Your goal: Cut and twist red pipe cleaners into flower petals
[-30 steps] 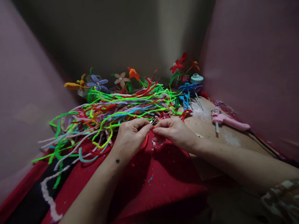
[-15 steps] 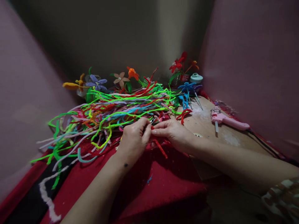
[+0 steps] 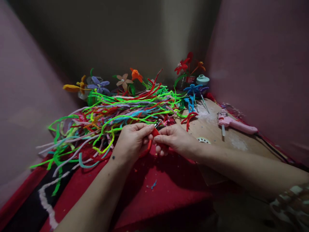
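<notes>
Both of my hands meet over the front edge of the pile, closed on a red pipe cleaner (image 3: 156, 132). My left hand (image 3: 132, 139) pinches it between thumb and fingers, and a red bend shows below those fingertips. From the other side, my right hand (image 3: 177, 140) grips it with thumb on top and fingers curled beneath. Much of the red piece is hidden by the fingers. Just beyond the fingertips shows a small shiny metal tip (image 3: 157, 124); what it belongs to is unclear. Behind lies a tangled heap of many-coloured pipe cleaners (image 3: 125, 103).
A pink glue gun (image 3: 238, 125) lies on the wooden board (image 3: 217, 141) at right, near a white disc with holes (image 3: 203, 140). Blue flowers (image 3: 193, 89) and a red flower (image 3: 181, 66) stand behind. Blue scraps (image 3: 153, 184) lie on the red cloth (image 3: 169, 199).
My left hand has turned and shifted slightly left, its thumb now on top. The red end that pointed down right is gone from view; a red bend now shows below the left fingers.
</notes>
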Demonstrator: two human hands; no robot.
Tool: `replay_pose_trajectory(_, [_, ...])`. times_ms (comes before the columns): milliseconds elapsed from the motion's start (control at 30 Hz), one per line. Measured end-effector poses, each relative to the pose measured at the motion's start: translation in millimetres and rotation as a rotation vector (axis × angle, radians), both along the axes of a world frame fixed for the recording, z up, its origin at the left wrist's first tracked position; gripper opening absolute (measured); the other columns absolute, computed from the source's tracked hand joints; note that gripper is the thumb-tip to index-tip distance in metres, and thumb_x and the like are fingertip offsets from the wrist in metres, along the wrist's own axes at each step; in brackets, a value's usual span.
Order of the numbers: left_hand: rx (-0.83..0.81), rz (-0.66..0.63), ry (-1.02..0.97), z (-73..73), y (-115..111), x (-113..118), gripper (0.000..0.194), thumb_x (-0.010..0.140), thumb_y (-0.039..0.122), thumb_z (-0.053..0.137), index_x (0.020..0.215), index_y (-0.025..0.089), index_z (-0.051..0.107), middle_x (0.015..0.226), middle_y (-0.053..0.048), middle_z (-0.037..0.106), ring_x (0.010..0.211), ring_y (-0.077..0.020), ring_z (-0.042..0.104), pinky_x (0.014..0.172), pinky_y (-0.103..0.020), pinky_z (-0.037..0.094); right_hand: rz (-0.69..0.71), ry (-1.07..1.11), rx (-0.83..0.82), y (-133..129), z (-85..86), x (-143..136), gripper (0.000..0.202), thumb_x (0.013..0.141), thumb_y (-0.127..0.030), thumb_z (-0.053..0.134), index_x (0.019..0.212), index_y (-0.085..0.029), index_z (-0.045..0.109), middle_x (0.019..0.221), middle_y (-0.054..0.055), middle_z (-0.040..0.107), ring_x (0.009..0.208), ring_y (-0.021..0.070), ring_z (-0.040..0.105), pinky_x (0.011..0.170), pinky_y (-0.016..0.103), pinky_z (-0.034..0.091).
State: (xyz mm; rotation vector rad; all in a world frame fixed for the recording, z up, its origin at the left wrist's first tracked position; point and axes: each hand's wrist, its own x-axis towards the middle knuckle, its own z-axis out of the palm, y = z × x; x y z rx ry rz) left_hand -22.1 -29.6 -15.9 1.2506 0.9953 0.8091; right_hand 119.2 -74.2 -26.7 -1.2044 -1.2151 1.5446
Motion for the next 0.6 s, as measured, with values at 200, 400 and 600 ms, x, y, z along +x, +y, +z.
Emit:
replay_pose_trajectory(200, [-0.103, 0.093, -0.065, -1.6, -1.7, 5.5, 0.025, 0.067, 0.031, 0.069, 0.055, 0.015, 0.054, 0.04, 0.005, 0.045, 0.032, -0.0043, 0.036, 0.035, -0.017, 0.026, -0.017, -0.204, 0.127, -3.9, 1.2, -4.8, 0.032, 0.09, -0.013, 0.042, 0.059, -0.014, 0.052, 0.048, -0.003, 0.054, 0.037, 0.004, 0.044, 0.038, 0.015, 0.035])
replay_pose_trajectory(400, [0.02, 0.134, -0.031, -4.8, -3.7, 7.1, 0.022, 0.067, 0.033, 0.068, 0.061, 0.015, 0.059, 0.043, 0.006, 0.045, 0.037, -0.0046, 0.039, 0.038, -0.017, 0.028, -0.016, -0.206, 0.101, -4.3, 2.0, -4.7, 0.035, 0.092, -0.016, 0.04, 0.058, -0.014, 0.051, 0.048, -0.003, 0.053, 0.037, 0.0032, 0.042, 0.038, 0.014, 0.034])
replay_pose_trajectory(600, [0.388, 0.18, 0.2, -7.0, -9.2, 8.6, 0.021, 0.075, 0.033, 0.06, 0.064, 0.016, 0.062, 0.048, 0.004, 0.051, 0.043, -0.0065, 0.041, 0.041, -0.019, 0.031, -0.022, -0.122, 0.075, -4.7, 1.7, -4.1, 0.03, 0.089, -0.014, 0.042, 0.061, -0.014, 0.053, 0.047, -0.003, 0.054, 0.037, 0.004, 0.044, 0.039, 0.015, 0.035])
